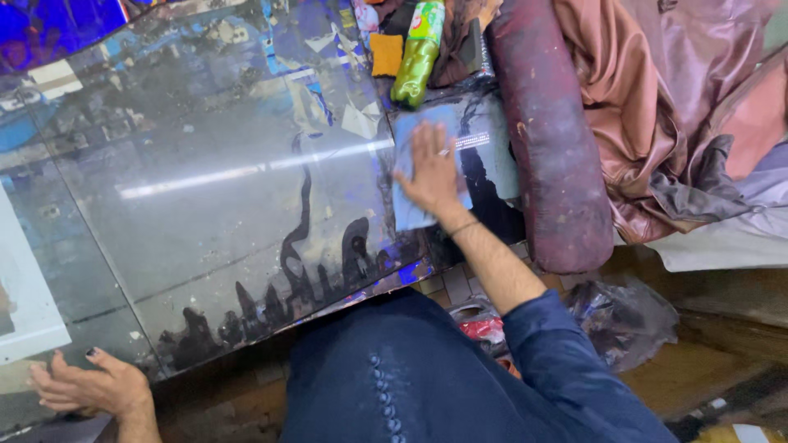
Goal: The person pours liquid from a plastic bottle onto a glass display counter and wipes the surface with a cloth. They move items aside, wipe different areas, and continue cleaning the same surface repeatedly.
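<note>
The right hand (431, 174) lies flat, fingers (424, 138) spread and released, pressing a pale blue rectangular sheet of leather-like material (410, 164) onto the glass-topped, paint-stained counter (205, 164). The sheet sits at about two o'clock from the person's body, near the counter's right edge, with the palm covering its lower middle. The left hand (86, 385) rests at about nine o'clock on the near left edge of the counter, fingers loosely curled and grasping nothing.

Pressing a thin sheet flat seems to go best with the palm kept broad and the strokes running from the middle outward toward the corners, so that no crease gets trapped; the upper corner at twelve o'clock is the part least held down. The left hand braces well apart from the sheet, which likely steadies the body.

A green plastic bottle (419, 53) lies just beyond the sheet at twelve o'clock, beside an orange sponge-like block (386, 54). At three o'clock lies a dark red padded roll (550, 156), and past it crumpled brown leather (657, 90).
</note>
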